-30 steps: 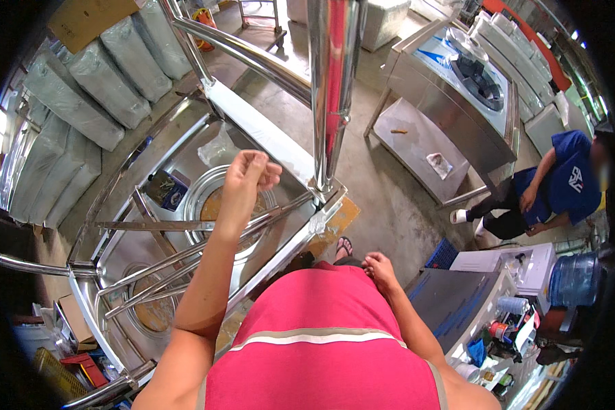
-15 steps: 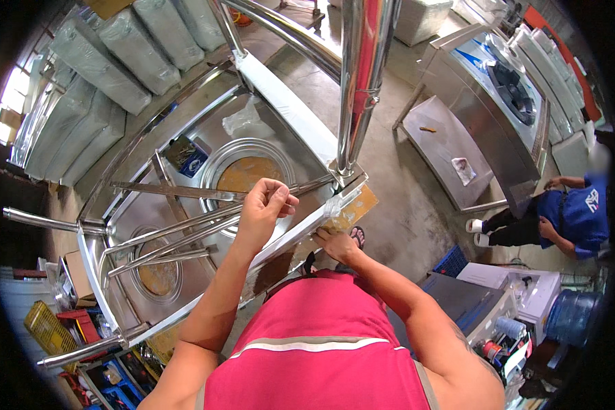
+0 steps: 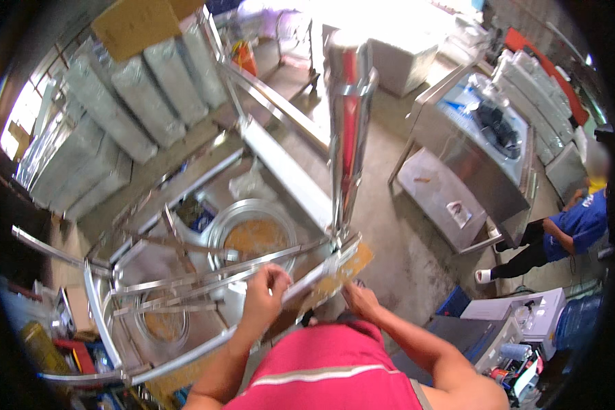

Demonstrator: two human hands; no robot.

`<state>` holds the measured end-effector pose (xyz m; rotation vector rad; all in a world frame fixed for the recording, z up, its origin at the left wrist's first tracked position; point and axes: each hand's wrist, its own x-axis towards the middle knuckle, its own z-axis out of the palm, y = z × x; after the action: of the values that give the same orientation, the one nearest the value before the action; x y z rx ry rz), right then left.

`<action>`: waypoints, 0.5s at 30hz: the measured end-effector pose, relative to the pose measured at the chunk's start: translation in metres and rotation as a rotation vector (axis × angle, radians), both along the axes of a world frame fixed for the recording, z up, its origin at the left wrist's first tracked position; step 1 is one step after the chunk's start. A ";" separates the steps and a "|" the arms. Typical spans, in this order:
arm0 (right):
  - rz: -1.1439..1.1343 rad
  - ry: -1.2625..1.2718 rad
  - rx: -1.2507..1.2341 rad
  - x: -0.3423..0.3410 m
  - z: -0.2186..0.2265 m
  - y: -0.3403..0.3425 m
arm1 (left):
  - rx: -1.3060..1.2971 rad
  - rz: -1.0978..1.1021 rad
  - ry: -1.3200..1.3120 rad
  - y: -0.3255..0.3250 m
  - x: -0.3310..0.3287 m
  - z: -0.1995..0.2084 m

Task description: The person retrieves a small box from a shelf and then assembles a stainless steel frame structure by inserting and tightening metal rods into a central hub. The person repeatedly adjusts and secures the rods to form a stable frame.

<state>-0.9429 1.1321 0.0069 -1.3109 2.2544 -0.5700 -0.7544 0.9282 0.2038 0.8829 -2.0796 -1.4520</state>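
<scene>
A stainless-steel counter frame (image 3: 283, 171) lies in front of me, with white film along its edge and round ringed openings (image 3: 253, 236) in its panel. My left hand (image 3: 266, 290) hovers over the near rim, fingers curled in a pinch; anything in them is too blurred to make out. Beside the brown board (image 3: 345, 270) under the frame's near corner, my right hand (image 3: 362, 301) is closed, its fingertips hidden. A polished steel post (image 3: 352, 130) rises from that corner. Loose metal bars (image 3: 205, 273) lie across the panel near my left hand.
Wrapped panels (image 3: 126, 102) stand at the far left below a cardboard box (image 3: 137, 31). At right are a steel cooking station (image 3: 471, 157) and a person in a blue shirt (image 3: 581, 219). A blue water bottle (image 3: 577, 321) and tools (image 3: 72, 362) lie nearer.
The view has tilted up, so the frame appears lower. My left hand sits closer to the near rim, and my right hand is slightly off the board's edge. The person at right has stepped.
</scene>
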 end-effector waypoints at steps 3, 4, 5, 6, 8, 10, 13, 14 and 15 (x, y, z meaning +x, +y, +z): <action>-0.171 -0.018 -0.507 0.001 0.110 0.033 | -0.034 -0.299 -0.089 0.023 -0.013 0.024; -0.185 -0.059 -0.524 0.004 0.145 0.037 | -0.011 -0.442 -0.080 0.028 -0.023 0.030; -0.161 -0.021 -0.580 0.006 0.177 0.035 | -0.036 -0.525 0.014 0.034 -0.035 0.036; -0.137 0.014 -0.630 0.008 0.204 0.033 | -0.042 -0.610 0.088 0.045 -0.043 0.041; -0.153 0.049 -0.719 0.012 0.241 0.020 | -0.169 -0.623 0.200 0.054 -0.062 0.048; -0.226 0.057 -0.812 0.014 0.266 0.007 | -0.103 -0.573 0.343 0.055 -0.075 0.055; -0.196 0.102 -0.872 0.015 0.289 -0.001 | -0.029 -0.562 0.440 0.049 -0.088 0.065; -0.180 0.121 -0.942 0.016 0.295 -0.004 | 0.013 -0.571 0.478 0.046 -0.090 0.068; -0.129 0.190 -0.917 0.013 0.301 -0.005 | -0.027 -0.577 0.507 0.045 -0.092 0.070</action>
<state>-0.9301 1.1266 0.3079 -1.6568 2.3039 -1.7299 -0.8462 0.9730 0.2739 -0.1324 -2.0142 -1.6891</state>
